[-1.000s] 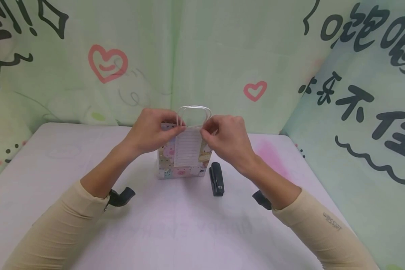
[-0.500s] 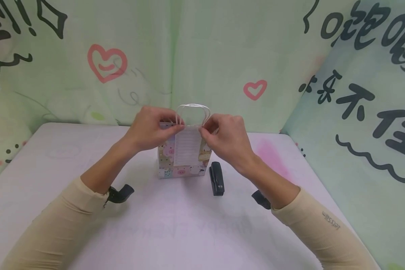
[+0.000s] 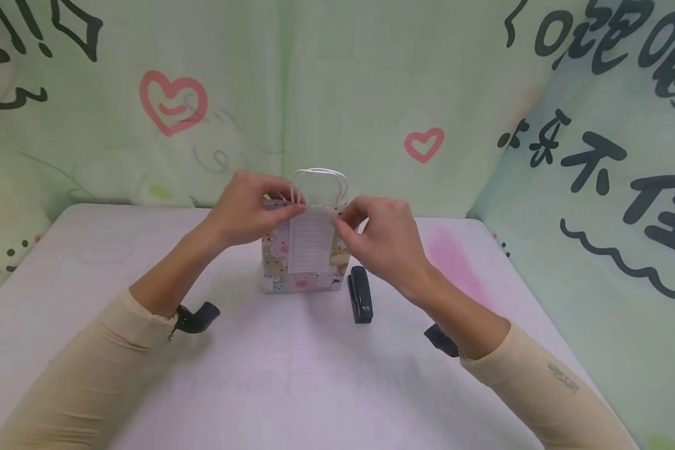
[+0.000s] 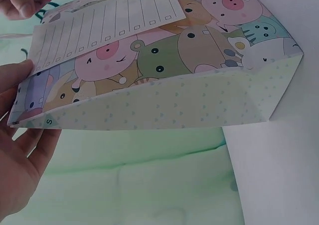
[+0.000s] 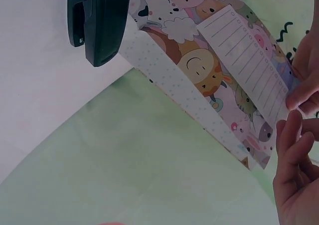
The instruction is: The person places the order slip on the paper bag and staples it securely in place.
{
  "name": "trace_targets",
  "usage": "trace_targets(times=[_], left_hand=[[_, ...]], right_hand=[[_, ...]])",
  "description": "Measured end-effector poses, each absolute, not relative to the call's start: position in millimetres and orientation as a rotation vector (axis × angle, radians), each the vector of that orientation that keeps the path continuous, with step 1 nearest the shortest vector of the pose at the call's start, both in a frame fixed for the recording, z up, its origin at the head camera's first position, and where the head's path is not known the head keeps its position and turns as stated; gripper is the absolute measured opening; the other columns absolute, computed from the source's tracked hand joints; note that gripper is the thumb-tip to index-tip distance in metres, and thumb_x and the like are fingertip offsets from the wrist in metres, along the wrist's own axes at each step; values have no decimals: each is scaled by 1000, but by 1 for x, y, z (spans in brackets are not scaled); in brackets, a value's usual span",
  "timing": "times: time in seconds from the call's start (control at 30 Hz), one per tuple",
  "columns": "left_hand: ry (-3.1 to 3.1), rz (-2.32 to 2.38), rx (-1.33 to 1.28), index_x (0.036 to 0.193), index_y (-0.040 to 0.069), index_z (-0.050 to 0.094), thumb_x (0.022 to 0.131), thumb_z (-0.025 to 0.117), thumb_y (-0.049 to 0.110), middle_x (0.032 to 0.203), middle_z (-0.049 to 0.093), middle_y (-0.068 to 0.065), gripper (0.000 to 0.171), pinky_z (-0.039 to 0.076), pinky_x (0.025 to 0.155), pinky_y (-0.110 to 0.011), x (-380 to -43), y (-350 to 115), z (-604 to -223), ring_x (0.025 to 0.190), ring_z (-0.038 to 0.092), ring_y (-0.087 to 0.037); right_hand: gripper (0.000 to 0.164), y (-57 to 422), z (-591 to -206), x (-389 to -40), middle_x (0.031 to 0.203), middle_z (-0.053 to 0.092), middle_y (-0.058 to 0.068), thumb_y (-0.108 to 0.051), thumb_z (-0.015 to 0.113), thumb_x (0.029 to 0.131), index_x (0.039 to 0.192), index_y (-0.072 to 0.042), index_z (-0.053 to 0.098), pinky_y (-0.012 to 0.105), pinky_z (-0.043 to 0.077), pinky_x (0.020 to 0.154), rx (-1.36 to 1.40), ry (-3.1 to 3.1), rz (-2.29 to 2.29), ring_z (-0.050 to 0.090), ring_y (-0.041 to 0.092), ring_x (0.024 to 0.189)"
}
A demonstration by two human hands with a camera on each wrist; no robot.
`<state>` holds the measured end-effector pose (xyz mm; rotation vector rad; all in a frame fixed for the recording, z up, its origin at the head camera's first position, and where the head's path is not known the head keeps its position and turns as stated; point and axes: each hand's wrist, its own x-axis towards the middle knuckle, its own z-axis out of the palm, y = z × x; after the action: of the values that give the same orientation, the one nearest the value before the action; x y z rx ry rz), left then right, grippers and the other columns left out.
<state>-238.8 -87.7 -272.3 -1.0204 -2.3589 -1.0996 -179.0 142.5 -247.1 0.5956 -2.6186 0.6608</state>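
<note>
- A small paper gift bag printed with cartoon animals point(image 3: 304, 256) stands upright on the pale lilac table point(image 3: 292, 381), near its far edge and in front of the green printed backdrop point(image 3: 343, 81); standing on its base, it leaves its top edge free for both hands.
- A white lined note sheet with a column of checkboxes point(image 3: 311, 240) lies flat against the bag's near face, its top level with the bag's mouth — it appears to be kept there only by the fingers at its upper corners.
- The left hand point(image 3: 247, 209) has its fingers curled around the bag's top left corner, thumb in front and fingers behind, pinching sheet and bag wall together; the left wrist view shows the thumb point(image 4: 15, 73) on the sheet's edge.
- The right hand point(image 3: 385, 234) is at the top right corner with fingertips bent toward the sheet's edge. In the right wrist view the fingertips point(image 5: 299, 98) sit at the sheet's corner, though whether they truly clamp it I cannot tell.
- The white cord handles point(image 3: 320, 178) rise in a loop between the two hands, untouched.
- A black stapler point(image 3: 360, 295) lies on the table just beside the bag's right bottom corner — close to the right hand, touched by neither.
</note>
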Motion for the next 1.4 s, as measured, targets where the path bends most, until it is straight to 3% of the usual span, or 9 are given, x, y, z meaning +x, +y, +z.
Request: trace_targets(times=[0.3, 0.53, 0.73, 0.87, 1.07, 1.4], left_hand=[[-2436, -1096, -990, 88, 16, 70, 87, 71, 24, 87, 70, 3, 8, 53, 62, -30, -236, -87, -269, 79, 64, -12], [-2451, -1085, -1014, 87, 18, 69, 87, 71, 22, 85, 69, 6, 5, 51, 64, -30, -236, -87, -267, 79, 63, -9], [-2452, -1072, -1034, 87, 19, 69, 87, 72, 22, 84, 69, 7, 4, 51, 63, -30, -237, -87, -266, 79, 63, -9], [-2451, -1072, -1028, 87, 17, 70, 87, 72, 22, 85, 70, 6, 5, 51, 64, -30, -236, -87, -265, 79, 63, -9], [-2454, -1079, -1019, 87, 18, 70, 87, 71, 23, 87, 70, 6, 5, 51, 67, -31, -235, -87, -267, 82, 64, -10], [-2435, -1096, -1011, 87, 18, 70, 87, 71, 24, 86, 70, 6, 6, 51, 72, -32, -236, -87, -269, 83, 64, -9]], right_hand=[[11, 152, -264, -170, 79, 66, -5, -27, 67, 88, 87, -16, 68, 26, 46, 46, 446, -2856, 568, 55, 12, 57], [17, 169, -291, -177, 75, 63, 3, -25, 62, 90, 93, -8, 67, 27, 46, 45, 233, -3148, 455, 56, 17, 58], [30, 181, -318, -189, 83, 63, 7, -28, 61, 91, 106, -1, 63, 28, 46, 52, 138, -3327, 451, 57, 19, 66], [40, 183, -329, -193, 87, 64, 10, -33, 62, 92, 113, 2, 60, 29, 48, 52, 77, -3398, 517, 60, 19, 61], [43, 182, -338, -195, 97, 63, 15, -35, 63, 91, 111, 2, 58, 30, 52, 51, 2, -3436, 599, 63, 20, 55], [41, 183, -346, -203, 93, 62, 14, -33, 64, 90, 108, 3, 59, 30, 55, 53, -96, -3430, 773, 63, 21, 67]])
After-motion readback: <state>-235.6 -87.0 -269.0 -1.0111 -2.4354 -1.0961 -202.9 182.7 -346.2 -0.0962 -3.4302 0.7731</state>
